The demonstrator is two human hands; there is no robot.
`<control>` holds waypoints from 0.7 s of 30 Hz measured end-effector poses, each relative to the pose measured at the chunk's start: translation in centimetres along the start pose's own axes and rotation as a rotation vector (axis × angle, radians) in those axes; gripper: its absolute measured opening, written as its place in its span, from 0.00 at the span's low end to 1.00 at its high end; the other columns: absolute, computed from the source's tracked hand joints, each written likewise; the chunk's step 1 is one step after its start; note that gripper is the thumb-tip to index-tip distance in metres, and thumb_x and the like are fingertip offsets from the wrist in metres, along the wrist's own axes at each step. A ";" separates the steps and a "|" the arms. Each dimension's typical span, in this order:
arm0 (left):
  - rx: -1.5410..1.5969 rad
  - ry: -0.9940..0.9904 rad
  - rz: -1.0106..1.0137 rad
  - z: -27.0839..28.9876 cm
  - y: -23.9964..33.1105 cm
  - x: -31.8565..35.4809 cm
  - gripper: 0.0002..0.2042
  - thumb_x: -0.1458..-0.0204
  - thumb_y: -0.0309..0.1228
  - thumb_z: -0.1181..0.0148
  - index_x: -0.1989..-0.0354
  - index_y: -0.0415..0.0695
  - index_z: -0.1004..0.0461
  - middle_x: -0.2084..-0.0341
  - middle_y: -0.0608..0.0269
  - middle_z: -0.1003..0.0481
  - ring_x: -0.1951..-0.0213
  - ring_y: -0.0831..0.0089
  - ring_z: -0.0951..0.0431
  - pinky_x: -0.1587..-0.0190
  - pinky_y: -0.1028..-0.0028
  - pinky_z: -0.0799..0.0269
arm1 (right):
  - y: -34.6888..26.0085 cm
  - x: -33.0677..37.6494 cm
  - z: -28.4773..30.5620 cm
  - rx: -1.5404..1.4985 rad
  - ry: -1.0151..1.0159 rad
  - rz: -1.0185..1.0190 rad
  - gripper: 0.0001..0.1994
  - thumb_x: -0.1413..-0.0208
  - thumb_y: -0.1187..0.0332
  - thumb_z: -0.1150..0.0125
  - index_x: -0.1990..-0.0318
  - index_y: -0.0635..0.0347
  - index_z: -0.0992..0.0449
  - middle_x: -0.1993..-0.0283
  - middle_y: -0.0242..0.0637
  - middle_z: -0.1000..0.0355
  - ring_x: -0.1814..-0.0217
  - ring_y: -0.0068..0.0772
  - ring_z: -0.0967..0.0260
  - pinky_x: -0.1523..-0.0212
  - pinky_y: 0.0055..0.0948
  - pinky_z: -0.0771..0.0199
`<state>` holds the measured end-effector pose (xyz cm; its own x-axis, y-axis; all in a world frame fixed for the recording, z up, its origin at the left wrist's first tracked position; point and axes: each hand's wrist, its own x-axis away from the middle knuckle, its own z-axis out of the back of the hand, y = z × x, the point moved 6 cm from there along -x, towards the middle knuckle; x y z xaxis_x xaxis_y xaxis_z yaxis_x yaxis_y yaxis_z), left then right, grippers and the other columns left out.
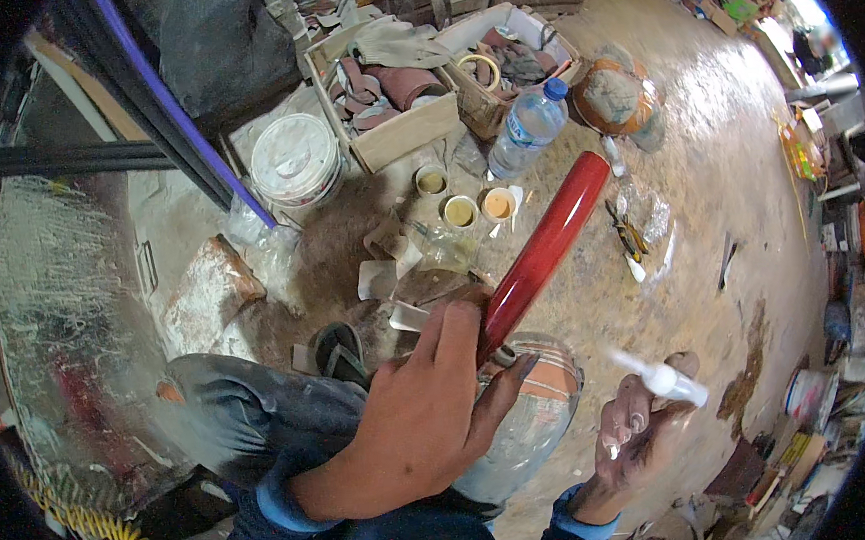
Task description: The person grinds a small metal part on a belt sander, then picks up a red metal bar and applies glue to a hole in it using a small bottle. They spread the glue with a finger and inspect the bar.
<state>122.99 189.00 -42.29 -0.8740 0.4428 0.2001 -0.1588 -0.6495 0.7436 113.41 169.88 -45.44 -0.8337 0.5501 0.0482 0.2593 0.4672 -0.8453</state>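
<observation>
the left hand (412, 407), at lower centre, pinches the lower end of a glossy red cylinder (547, 252) between thumb and fingers; the cylinder slants up toward the upper right from the middle of the frame. the right hand (632, 432), at lower right, grips a blurred white plastic tool (673, 382), white smears on its fingers. those smears could mark the gloss if they touch it. held at one end, the cylinder might tip and knock the small paper cups (459, 211) above centre.
</observation>
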 end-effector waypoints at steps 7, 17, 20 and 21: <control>-0.064 0.164 -0.097 -0.6 -0.6 -1.6 0.22 0.44 0.36 0.43 0.49 0.35 0.42 0.56 0.44 0.31 0.67 0.46 0.22 0.73 0.57 0.24 | 0.2 0.3 -0.6 0.296 0.128 0.127 0.19 0.34 0.60 0.51 0.45 0.67 0.40 0.73 0.41 0.33 0.81 0.23 0.41 0.82 0.18 0.38; -0.077 0.223 -0.084 -0.9 -2.1 -3.1 0.19 0.45 0.35 0.43 0.52 0.38 0.41 0.58 0.44 0.31 0.68 0.44 0.22 0.69 0.55 0.24 | 1.1 -0.8 -2.1 0.524 0.010 0.128 0.12 0.37 0.62 0.48 0.59 0.63 0.35 0.72 0.39 0.31 0.76 0.18 0.42 0.77 0.17 0.46; -0.082 0.219 -0.082 -0.8 -2.1 -3.1 0.19 0.45 0.35 0.43 0.52 0.38 0.41 0.59 0.44 0.31 0.68 0.45 0.22 0.70 0.56 0.23 | 1.3 -0.9 -2.2 0.588 -0.024 0.154 0.11 0.38 0.64 0.45 0.61 0.63 0.34 0.71 0.37 0.31 0.75 0.17 0.42 0.75 0.17 0.46; -0.047 0.209 -0.069 -0.9 -2.2 -3.1 0.20 0.46 0.34 0.43 0.51 0.37 0.42 0.60 0.43 0.30 0.66 0.43 0.24 0.67 0.54 0.26 | 1.4 -1.0 -1.9 0.603 0.017 0.140 0.12 0.39 0.62 0.44 0.61 0.63 0.34 0.71 0.36 0.33 0.74 0.17 0.42 0.76 0.18 0.45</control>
<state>125.67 188.52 -45.10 -0.9357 0.3526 0.0096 -0.2384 -0.6521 0.7197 115.56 171.30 -45.63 -0.8026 0.5910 -0.0811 0.0408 -0.0812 -0.9959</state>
